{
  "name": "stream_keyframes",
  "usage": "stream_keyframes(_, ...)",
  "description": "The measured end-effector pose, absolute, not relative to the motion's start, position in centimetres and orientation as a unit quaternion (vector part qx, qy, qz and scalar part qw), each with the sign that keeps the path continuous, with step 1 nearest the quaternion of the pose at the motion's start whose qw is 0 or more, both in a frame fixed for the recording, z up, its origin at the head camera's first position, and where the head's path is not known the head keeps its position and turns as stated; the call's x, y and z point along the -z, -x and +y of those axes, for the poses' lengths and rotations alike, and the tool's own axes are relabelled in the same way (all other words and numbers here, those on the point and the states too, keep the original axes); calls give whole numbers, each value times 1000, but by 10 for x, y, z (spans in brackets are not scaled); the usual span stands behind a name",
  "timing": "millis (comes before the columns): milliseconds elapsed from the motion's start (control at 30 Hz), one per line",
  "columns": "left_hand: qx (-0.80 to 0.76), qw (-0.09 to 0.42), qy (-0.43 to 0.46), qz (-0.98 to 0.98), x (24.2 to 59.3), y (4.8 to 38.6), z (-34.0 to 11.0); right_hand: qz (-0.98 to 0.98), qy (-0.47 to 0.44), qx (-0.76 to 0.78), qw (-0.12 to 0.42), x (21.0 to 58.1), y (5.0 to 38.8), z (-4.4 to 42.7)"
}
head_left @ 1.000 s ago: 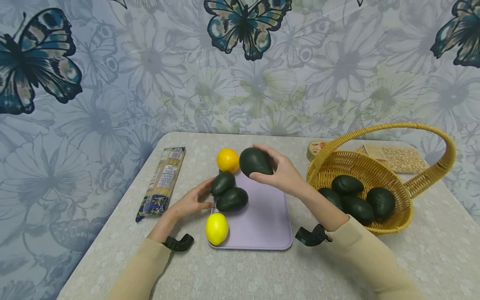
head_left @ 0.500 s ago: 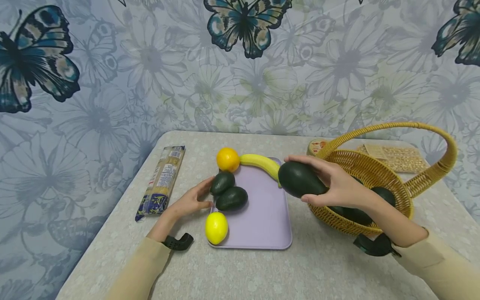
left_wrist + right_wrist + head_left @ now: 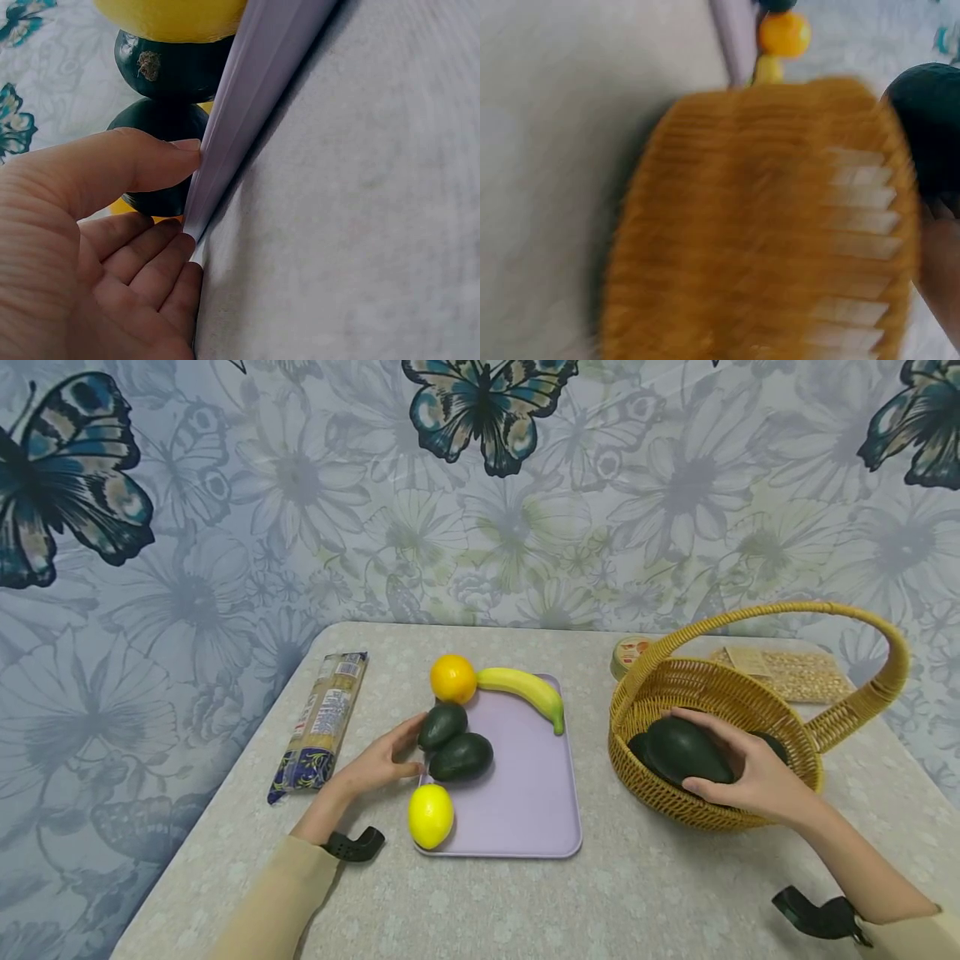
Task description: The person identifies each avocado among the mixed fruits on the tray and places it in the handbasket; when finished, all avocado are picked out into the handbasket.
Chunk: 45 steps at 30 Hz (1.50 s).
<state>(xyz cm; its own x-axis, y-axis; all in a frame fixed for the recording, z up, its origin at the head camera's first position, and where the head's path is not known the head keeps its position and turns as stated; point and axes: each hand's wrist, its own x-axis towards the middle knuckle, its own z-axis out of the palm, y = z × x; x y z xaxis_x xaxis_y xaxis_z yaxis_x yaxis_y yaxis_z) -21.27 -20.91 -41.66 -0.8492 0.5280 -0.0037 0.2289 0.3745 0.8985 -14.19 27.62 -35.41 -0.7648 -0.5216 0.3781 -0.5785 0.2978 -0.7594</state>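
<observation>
My right hand [image 3: 761, 768] grips a dark green avocado [image 3: 686, 750] inside the rim of the wicker basket [image 3: 641, 789]. Other avocados beneath it are mostly covered by the hand and fruit. The right wrist view catches the basket's blurred side, with an avocado [image 3: 930, 124] at its right edge. My left hand [image 3: 381, 764] lies at the left edge of the lilac tray [image 3: 528, 785]; in the left wrist view its thumb [image 3: 142, 161] touches the rim, fingers extended beside it. Two avocados, an upper one [image 3: 442, 727] and a lower one [image 3: 461, 757], lie on the tray near that hand.
On the tray's near left corner sits a lemon [image 3: 431, 817]. An orange [image 3: 453, 678] and a banana [image 3: 525, 687] lie along its far side. A long pasta packet [image 3: 318, 727] is left of it. Behind the basket are a round tin [image 3: 628, 657] and a grain packet [image 3: 806, 678].
My right hand has carried the avocado rightward from above the tray's far side into the basket, uncovering the banana. My left hand has stayed at the tray's left edge.
</observation>
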Motion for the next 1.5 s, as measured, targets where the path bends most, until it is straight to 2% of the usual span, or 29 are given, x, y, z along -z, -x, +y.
stream_keyframes(300,-512,145,-231,814,418,213,-210,-900,-237,-362,58,375,137,297)
stream_keyframes(700,-508,144,-234,817,418,213,-210,-904,-281,-322,21,380,144,305)
stream_keyframes(900,-510,144,-234,815,418,213,-210,-907,-271,-323,-5,379,147,305)
stream_keyframes(1500,-512,146,-233,814,418,213,-210,-919,-281,-276,-6,373,147,298)
